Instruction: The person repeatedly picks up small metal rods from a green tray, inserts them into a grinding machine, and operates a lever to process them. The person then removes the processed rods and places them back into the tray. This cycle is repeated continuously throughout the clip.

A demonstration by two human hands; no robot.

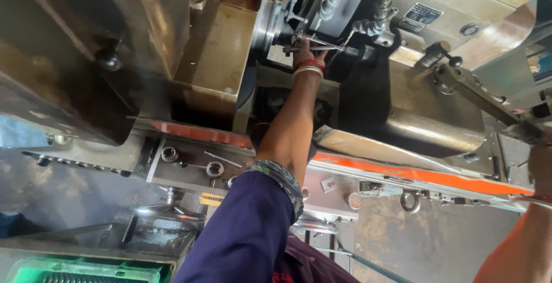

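My left hand [303, 52] reaches deep into a metal lathe, at the round chuck [270, 30]. Its fingers pinch a small metal part [315, 45] right in front of the chuck. Red and white bangles [309, 67] circle the wrist, and a dark blue sleeve [244, 231] covers the upper arm. At the right edge my right hand [540, 165], partly cut off by the frame, closes on the blurred end of a long metal lever [477, 96]. A thin thread sits on that wrist.
Segmented coolant hoses [379, 1] hang above the chuck. A black ball knob [109, 58] sticks out of the left housing. A shelf [190, 171] holds round metal rings and a rod. An orange strip [402, 173] runs along the machine's edge. A green crate [86, 271] sits bottom left.
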